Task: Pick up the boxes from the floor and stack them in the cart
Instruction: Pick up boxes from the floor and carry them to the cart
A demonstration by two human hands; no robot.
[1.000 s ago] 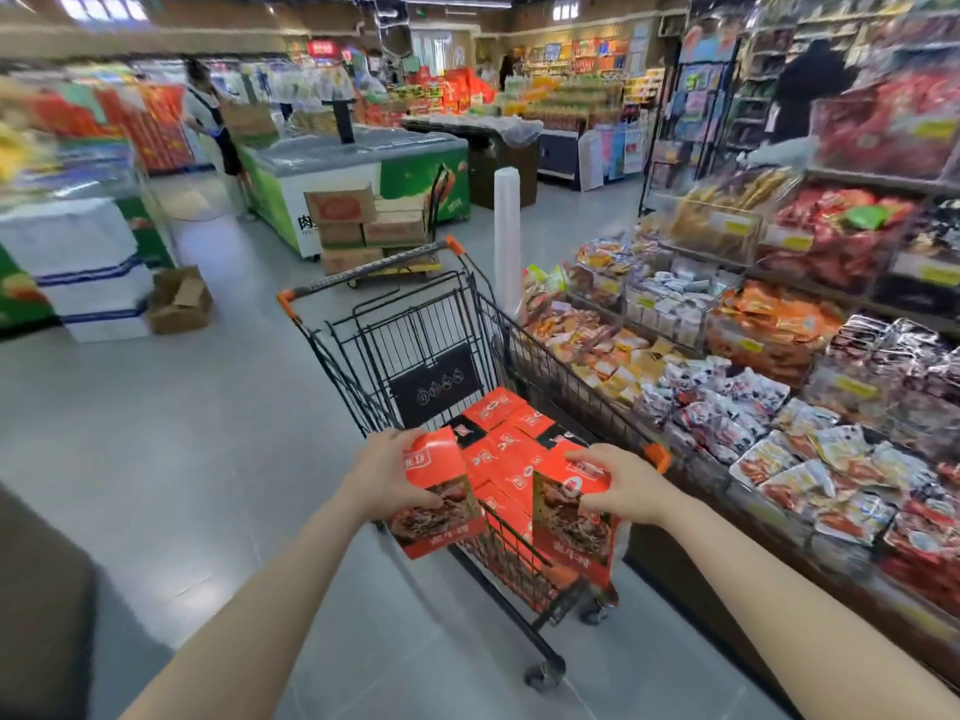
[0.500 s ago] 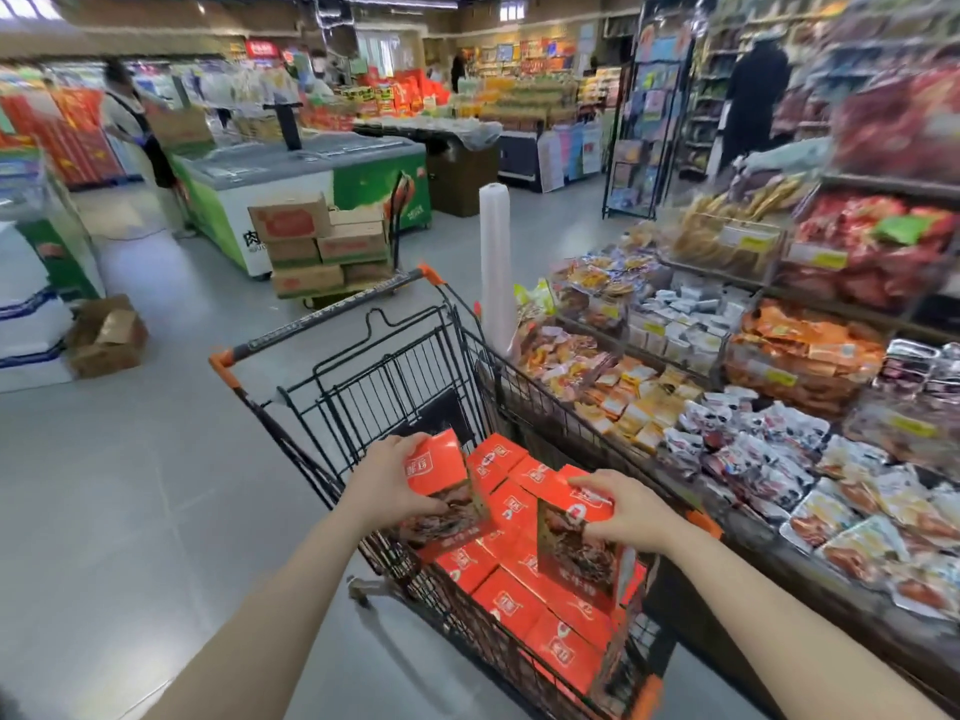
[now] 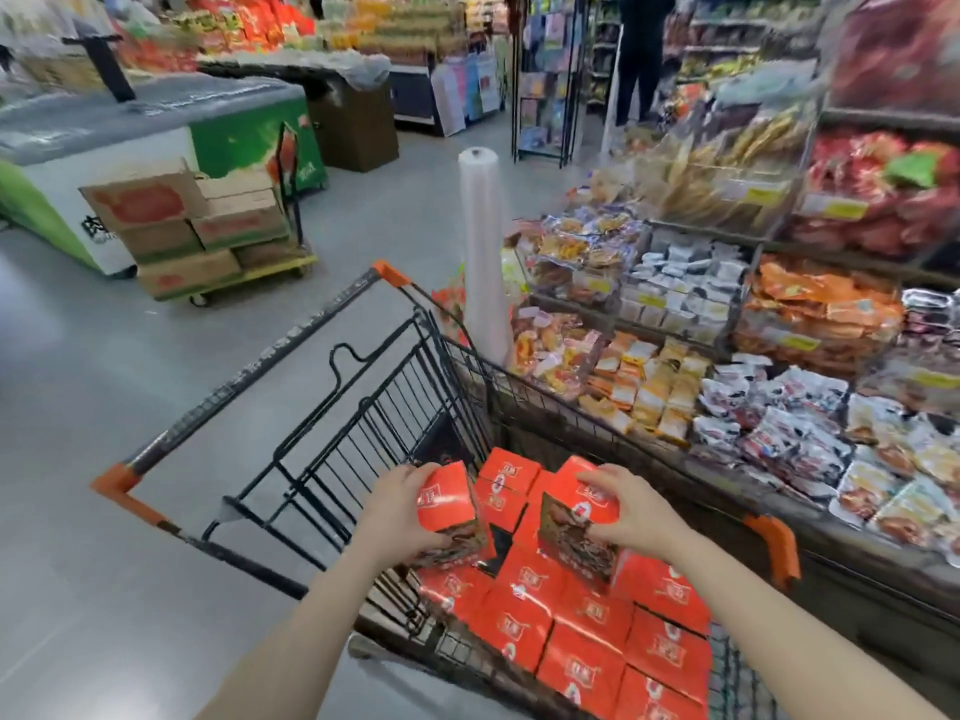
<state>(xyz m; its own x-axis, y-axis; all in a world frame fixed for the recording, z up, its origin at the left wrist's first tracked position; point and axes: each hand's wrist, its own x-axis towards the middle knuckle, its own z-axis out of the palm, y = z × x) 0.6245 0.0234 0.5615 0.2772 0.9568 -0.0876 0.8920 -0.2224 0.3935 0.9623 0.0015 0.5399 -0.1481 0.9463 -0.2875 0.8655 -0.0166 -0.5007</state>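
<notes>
Gripping one red box each, both hands sit low in the middle of the frame, over the cart. The left hand wraps the left side of its box, fingers curled over the top edge and thumb at the lower corner; the box is tilted, its dark printed face turned downward. The right hand clamps the other box from the right, fingers spread across its red top, the box standing roughly upright with its pictured face toward the camera. Both boxes hover just above or against the packed layer; contact cannot be told.

Below them, a layer of matching red boxes lies flat in rows, filling the cart's basket toward the lower right of the frame. The cart is black wire with orange corner caps, its handle running across the middle left.

Right of the cart, touching or just beside it, a display of packaged snacks fills the right side. A white roll stands upright above the cart. At upper left, brown cartons are stacked on a low trolley beside a green-and-white freezer. The floor is grey and glossy.
</notes>
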